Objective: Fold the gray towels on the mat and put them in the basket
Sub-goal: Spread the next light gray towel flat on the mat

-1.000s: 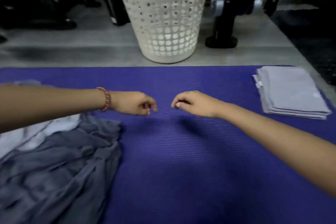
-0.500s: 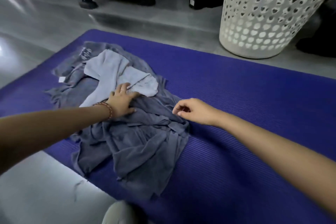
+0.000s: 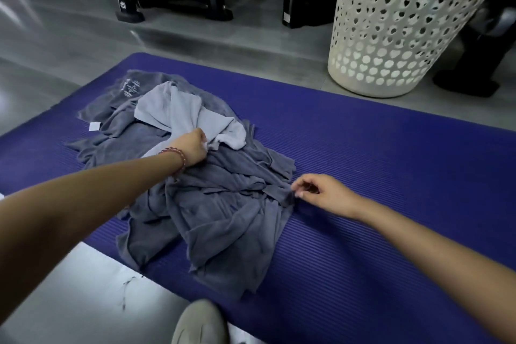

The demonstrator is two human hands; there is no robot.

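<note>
**Pile still to fold**

The mat (image 3: 377, 176) lies across the floor in front of me, its right half bare. The basket (image 3: 391, 36) stands on the floor just past the mat's far edge, to my right. From here I cannot see whether anything is in it.

The pile (image 3: 223, 218) of dark gray towels sits crumpled on the left part of the mat, with its near corner hanging toward the mat's edge. A lighter gray towel (image 3: 181, 109) lies bunched on top of it at the far side.

My left hand (image 3: 192, 148) is closed on that light towel, with the cloth gathered in my fist. My right hand (image 3: 324, 193) is at the pile's right edge with its fingers curled. I cannot tell whether it pinches the dark cloth or only touches it.

A small white tag (image 3: 95, 126) shows at the pile's left side.

As I judge it, I am just picking one towel out of the heap. Nothing in view is folded. Every towel here still has to be spread, folded and carried to the basket, so most of the job is left.
</note>
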